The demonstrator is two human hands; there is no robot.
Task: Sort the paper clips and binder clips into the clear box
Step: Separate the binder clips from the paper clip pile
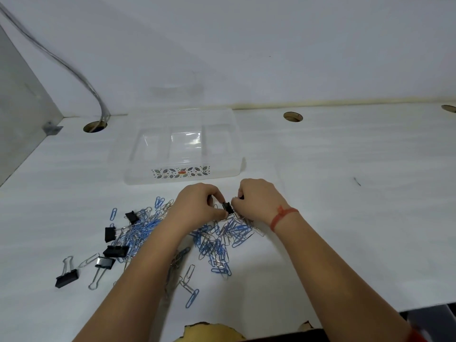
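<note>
A: Step in hand? Both hands meet on one small black metal binder clip [227,208]; left hand [197,206] and right hand [256,201] pinch it between thumb and forefinger tips, seemingly freeing it from tangled wire.

B: Next move?

A: Likely lift it clear, carry it past the fingertips to the clear plastic box [182,146], compartments apparently empty.

B: Counts?

A: Five more black binder clips left of the fingers; blue and silver paper clips [217,240] beneath them, too many to count.

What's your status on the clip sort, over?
Both hands, left hand and right hand, pinching one black binder clip over the pile. Clear box looks empty. Paper clips unsorted on table. Path clear.
</note>
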